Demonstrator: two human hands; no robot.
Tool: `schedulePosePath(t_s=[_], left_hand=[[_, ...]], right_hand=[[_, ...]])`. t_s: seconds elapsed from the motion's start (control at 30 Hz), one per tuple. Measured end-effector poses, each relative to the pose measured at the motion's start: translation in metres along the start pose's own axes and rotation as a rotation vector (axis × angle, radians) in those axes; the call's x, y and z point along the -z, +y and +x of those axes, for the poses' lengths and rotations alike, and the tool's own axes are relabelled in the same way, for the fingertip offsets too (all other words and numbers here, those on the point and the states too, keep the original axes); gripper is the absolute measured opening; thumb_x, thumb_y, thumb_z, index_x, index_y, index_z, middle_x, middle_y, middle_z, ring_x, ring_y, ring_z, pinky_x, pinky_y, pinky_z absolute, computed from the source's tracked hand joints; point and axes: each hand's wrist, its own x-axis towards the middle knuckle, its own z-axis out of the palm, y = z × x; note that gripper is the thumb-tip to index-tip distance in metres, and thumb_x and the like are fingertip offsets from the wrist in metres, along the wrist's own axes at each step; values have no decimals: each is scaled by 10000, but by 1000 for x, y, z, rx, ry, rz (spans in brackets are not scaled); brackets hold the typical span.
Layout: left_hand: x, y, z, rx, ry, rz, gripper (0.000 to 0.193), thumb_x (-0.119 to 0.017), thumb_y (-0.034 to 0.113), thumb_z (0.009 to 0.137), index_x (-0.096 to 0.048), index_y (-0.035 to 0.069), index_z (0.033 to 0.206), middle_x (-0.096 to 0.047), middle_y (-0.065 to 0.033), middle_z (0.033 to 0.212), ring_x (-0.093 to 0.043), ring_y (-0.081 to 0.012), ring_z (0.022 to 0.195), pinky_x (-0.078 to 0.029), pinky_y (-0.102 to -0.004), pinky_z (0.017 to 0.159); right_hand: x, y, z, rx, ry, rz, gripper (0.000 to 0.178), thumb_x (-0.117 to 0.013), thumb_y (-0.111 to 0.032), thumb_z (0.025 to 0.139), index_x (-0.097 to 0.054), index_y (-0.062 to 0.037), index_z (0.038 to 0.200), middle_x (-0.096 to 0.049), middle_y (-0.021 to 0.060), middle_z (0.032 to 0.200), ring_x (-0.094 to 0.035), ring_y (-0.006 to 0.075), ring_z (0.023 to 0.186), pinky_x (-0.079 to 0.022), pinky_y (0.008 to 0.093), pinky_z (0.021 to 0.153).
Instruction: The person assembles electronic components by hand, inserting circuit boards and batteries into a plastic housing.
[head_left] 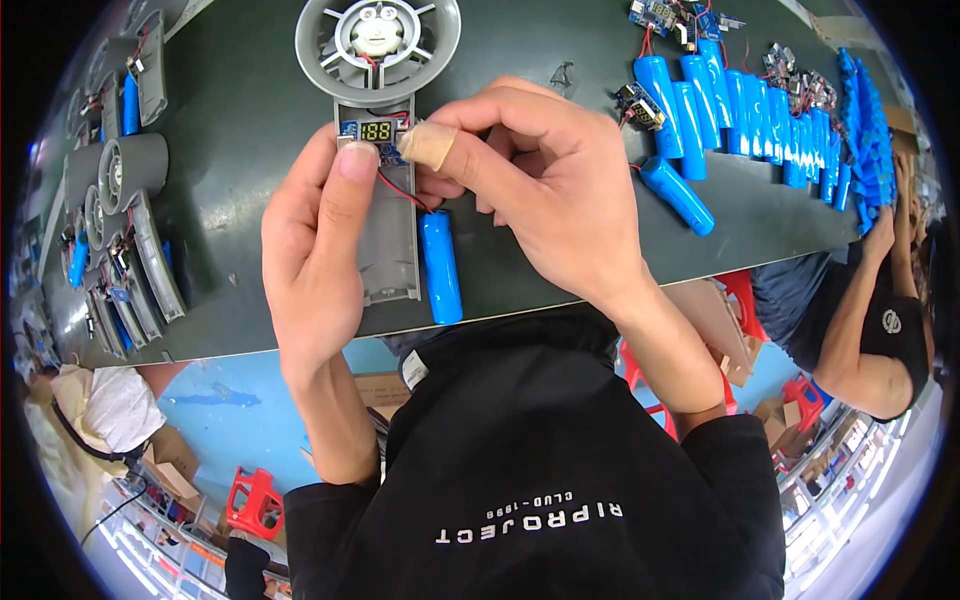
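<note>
Under my left thumb is a small blue circuit board point(375, 132) with a lit digit display. My left hand point(318, 235) pinches its left side. At its right edge my right hand point(560, 180) has closed fingers, with tan tape round the thumb; the exact contact of its fingertips is partly hidden. The board lies over the upper end of a grey plastic fan handle half point(390, 255), below the round fan housing point(449, 45). Red and dark wires run from the board towards a blue cylindrical battery point(441, 268) beside the handle.
Several blue batteries point(740, 110) with wired boards lie in a row at the right; one loose battery point(678, 196) sits nearer. Grey fan shells point(135, 170) crowd the left of the dark table point(235, 200). A co-worker's arm point(855, 310) reaches in at far right.
</note>
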Motion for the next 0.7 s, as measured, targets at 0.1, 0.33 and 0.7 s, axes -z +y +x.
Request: schedulePosePath(t_s=[0.1, 0.33, 0.7], left_hand=[[2, 4, 1, 19, 18, 24, 314, -415, 223, 1028, -580, -44, 1044, -672, -124, 866, -655, -166, 778, -524, -276, 721], [9, 0, 1, 21, -36, 4, 352, -416, 251, 1029, -583, -56, 1069, -673, -134, 853, -660, -180, 750, -533, -281, 708], [8, 1, 2, 20, -16, 76, 346, -414, 239, 1026, -584, -58, 1071, -670, -130, 835, -661, -182, 732, -533, -282, 689]], right_hand=[[-2, 4, 0, 32, 4, 62, 129, -698, -97, 868, -696, 9, 943, -581, -3, 779, -546, 32, 603, -399, 177, 497], [-5, 7, 4, 76, 38, -12, 151, -681, -150, 837, -686, 1, 849, -628, 84, 751, -625, 135, 533, -448, 263, 494], [-8, 10, 3, 45, 21, 76, 154, -650, -136, 849, -672, 9, 802, -616, 75, 667, -641, 160, 536, -476, 273, 521]])
